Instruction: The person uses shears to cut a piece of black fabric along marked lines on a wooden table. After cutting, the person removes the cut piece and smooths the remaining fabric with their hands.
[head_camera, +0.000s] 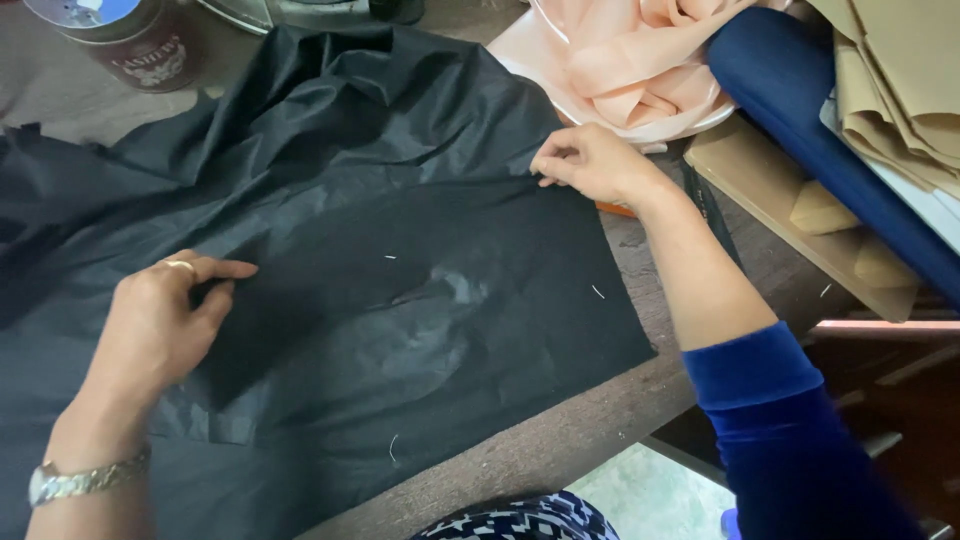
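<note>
Dark wooden table (560, 455), worn grain, crowded far edge. Black fabric (400, 260), thin, creased, slight sheen, spread across middle to near edge. Left hand (160, 325) pinches fold; right hand (590, 162) pinches right hem. Peach cloth (640, 60), round tin (120, 35) along far edge.

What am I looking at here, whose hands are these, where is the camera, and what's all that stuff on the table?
There is no machine here: a person works with two bare hands, filmed by one camera worn on the head, looking down. The left hand, with a ring and a wristwatch, pinches a fold of the black fabric spread over the brown table. The right hand, in a blue sleeve, grips the cloth's far edge. Around it lie peach fabric, a dark blue fabric roll, tan fabric and a round tin. Small white thread bits dot the black cloth.
</note>
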